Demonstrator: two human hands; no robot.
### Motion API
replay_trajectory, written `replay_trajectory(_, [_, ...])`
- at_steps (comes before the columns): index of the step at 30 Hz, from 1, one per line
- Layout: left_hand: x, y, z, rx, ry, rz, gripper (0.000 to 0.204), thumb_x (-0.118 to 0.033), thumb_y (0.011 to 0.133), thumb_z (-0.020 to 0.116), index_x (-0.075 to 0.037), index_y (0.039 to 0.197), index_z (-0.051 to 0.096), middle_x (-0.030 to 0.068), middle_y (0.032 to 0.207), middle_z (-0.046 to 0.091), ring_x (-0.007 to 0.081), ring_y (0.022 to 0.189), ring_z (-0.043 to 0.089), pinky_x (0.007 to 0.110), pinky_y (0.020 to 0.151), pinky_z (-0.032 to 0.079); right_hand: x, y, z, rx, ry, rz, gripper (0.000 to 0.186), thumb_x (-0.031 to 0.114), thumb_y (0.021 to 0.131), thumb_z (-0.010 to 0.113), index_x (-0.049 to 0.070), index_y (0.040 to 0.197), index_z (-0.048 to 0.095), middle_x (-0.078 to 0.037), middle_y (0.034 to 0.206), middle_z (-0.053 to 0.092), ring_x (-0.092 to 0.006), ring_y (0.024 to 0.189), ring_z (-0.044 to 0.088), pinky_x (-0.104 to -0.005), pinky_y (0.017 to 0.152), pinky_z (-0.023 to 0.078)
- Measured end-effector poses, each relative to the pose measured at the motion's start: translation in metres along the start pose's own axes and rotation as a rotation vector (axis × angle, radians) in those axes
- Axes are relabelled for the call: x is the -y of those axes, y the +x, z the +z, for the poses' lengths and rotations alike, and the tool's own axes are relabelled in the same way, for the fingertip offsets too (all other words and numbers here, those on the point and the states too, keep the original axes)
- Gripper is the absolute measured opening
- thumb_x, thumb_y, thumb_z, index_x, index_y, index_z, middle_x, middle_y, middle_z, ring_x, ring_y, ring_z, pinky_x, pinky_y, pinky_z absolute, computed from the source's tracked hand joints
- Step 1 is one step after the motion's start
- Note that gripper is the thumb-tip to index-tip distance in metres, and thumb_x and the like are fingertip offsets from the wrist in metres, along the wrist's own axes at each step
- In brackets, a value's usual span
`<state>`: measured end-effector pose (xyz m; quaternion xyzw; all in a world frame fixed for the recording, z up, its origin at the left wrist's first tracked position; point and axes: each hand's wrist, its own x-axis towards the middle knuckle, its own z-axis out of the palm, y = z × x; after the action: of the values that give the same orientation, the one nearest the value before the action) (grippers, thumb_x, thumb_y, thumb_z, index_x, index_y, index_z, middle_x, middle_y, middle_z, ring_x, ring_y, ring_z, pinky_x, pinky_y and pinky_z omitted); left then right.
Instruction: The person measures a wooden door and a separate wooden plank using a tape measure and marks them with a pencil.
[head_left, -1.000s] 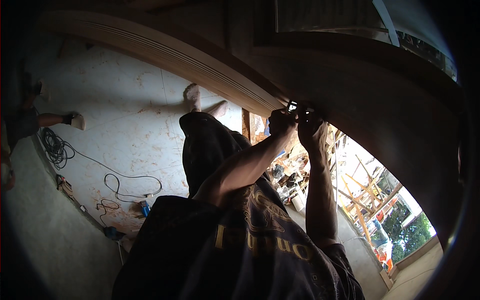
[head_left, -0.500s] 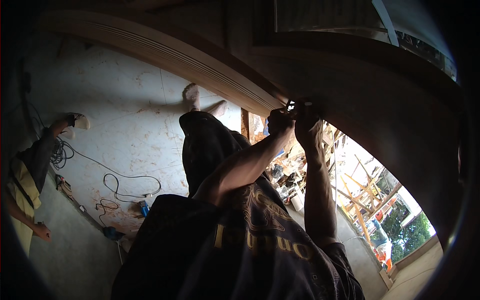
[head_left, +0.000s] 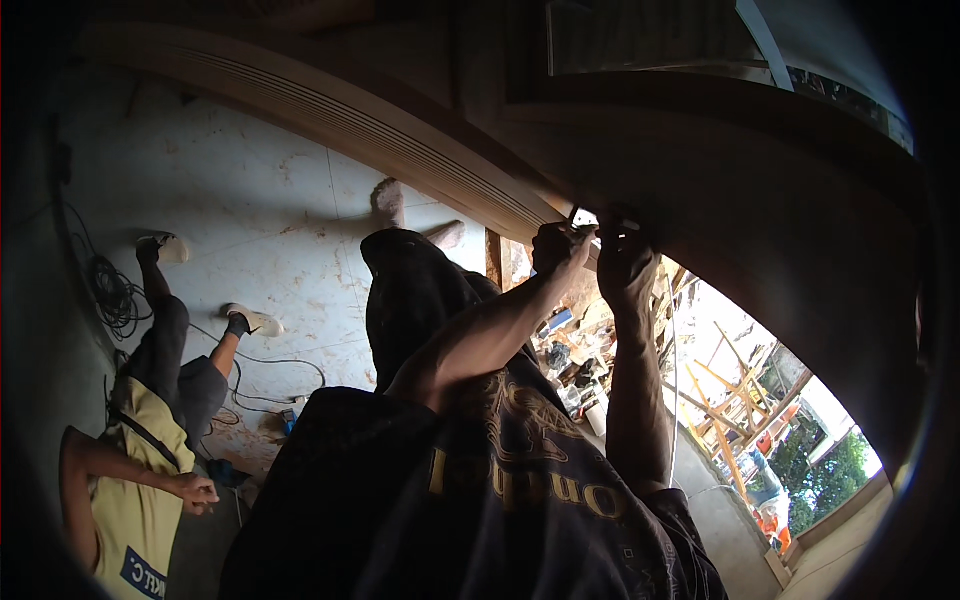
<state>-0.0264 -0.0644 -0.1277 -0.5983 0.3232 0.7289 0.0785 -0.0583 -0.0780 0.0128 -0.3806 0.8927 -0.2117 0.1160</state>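
Note:
A dark wooden door [head_left: 780, 200] stands close beside a grooved wooden frame [head_left: 370, 130]. At their edge, a small metal fitting [head_left: 584, 218] catches the light. My left hand [head_left: 558, 247] is closed at the fitting; what its fingers hold is too dark to make out. My right hand [head_left: 628, 260] is closed just beside it against the door's edge, its fingers in shadow round something small that I cannot name. My bare feet [head_left: 390, 205] are on the pale, dirt-marked floor [head_left: 280, 180].
A co-worker [head_left: 145, 460] in a yellow shirt walks at lower left, past coiled black cable [head_left: 113, 295] and a small blue object [head_left: 291, 420]. Through the opening at right lie piled timber and debris [head_left: 740, 390], with trees [head_left: 830, 470] beyond. A glazed panel [head_left: 650, 35] is at top.
The co-worker has moved into fuller view from the left edge. My hands stay at the same spot on the door edge, shifting only slightly; the whole view has dropped a little.

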Motion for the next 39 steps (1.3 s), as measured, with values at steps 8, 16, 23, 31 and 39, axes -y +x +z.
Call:
replay_trajectory(8, [0.036,0.038,0.015,0.143,-0.183,0.208,0.049,-0.041,0.083,0.090,-0.003,0.108,0.073,0.0062,0.109,0.075,0.0154,0.100,0.068,0.032,0.089,0.053,-0.060,-0.094,-0.038,-0.035,0.216,0.353,0.023,0.021,0.106,0.057,0.002,0.101,0.070,-0.004,0.076,0.061,-0.0078,0.057,0.049,-0.0269,0.053,0.041])
replay_trajectory(16, [0.045,0.045,-0.034,0.252,-0.123,0.169,0.051,-0.038,0.083,0.091,-0.010,0.120,0.070,0.0065,0.114,0.072,0.0188,0.100,0.069,0.036,0.082,0.058,-0.133,-0.112,0.030,-0.091,1.258,0.949,0.040,0.040,0.103,0.070,0.010,0.127,0.057,-0.012,0.109,0.075,-0.0120,0.068,0.068,-0.0204,0.045,0.038])
replay_trajectory(23, [0.042,0.003,-0.058,0.455,0.104,0.294,0.042,-0.036,0.086,0.090,-0.007,0.110,0.072,0.0027,0.099,0.072,0.0163,0.079,0.071,0.032,0.068,0.059,-0.151,-0.150,0.051,-0.309,1.257,0.707,0.039,0.016,0.095,0.081,0.003,0.127,0.062,-0.011,0.091,0.074,-0.0141,0.077,0.070,-0.0257,0.055,0.050])
replay_trajectory(31, [0.022,-0.051,-0.047,0.361,-0.053,0.022,0.073,-0.071,0.089,0.070,-0.014,0.134,0.062,0.0087,0.113,0.069,0.0223,0.092,0.072,0.040,0.075,0.062,-0.148,-0.155,0.043,-0.378,1.143,0.519,0.036,0.008,0.095,0.079,0.001,0.127,0.061,-0.012,0.095,0.077,-0.0177,0.084,0.073,-0.0308,0.078,0.056])
replay_trajectory(39, [0.038,-0.023,-0.042,0.244,0.007,0.047,0.056,-0.055,0.088,0.074,-0.011,0.121,0.065,0.0115,0.092,0.069,0.0261,0.074,0.071,0.043,0.066,0.063,-0.154,-0.155,0.050,-0.400,1.037,0.421,0.033,0.003,0.096,0.074,0.003,0.127,0.062,-0.008,0.090,0.075,-0.0141,0.082,0.072,-0.0301,0.076,0.056])
